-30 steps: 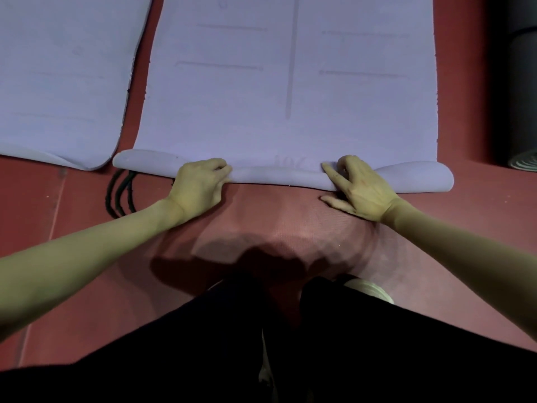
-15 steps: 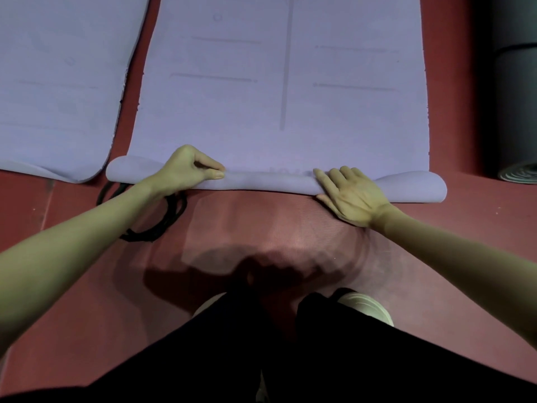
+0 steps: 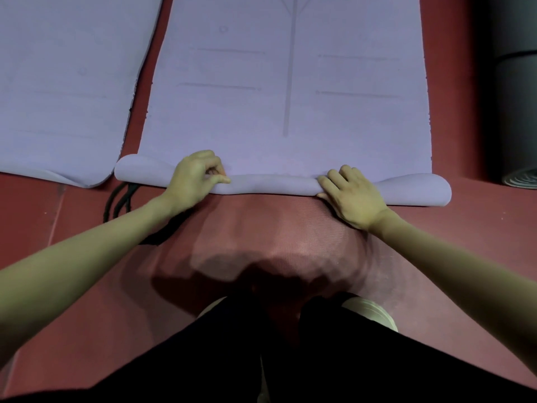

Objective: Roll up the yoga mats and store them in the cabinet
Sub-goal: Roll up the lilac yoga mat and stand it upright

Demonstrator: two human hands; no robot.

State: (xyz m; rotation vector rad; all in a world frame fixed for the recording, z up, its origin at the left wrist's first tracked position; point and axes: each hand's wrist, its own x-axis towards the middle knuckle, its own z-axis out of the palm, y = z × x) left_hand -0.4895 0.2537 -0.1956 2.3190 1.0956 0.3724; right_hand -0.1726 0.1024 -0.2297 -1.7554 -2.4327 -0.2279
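Head view. Versus half a second back, the left hand (image 3: 195, 179) has slid a bit inward along the roll and its curled fingers now pinch the rolled edge against the thumb; before, it was more of a loose fist at the roll's edge. The right hand (image 3: 353, 194) stays put, fingers straight and slightly spread, pressing flat on top of the roll with the thumb at the near side. The roll looks about the same thickness, only a turn or so in.

The purple yoga mat (image 3: 290, 106) lies flat on the red floor (image 3: 43, 228), its long axis running away from the person, its unrolled part stretching out of the top of the frame. The rolled near end runs left-right across the view, right in front of the knees — looser and fatter at both outer tips, tighter between the hands.

Mat surface is matte lavender with a faint centre line and short cross lines printed on it. A second purple mat (image 3: 64, 82) lies flat just to the left, with a narrow strip of floor between. A black strap (image 3: 119, 203) sits on the floor under the left forearm. A dark grey rolled mat (image 3: 517, 112) lies at far right.
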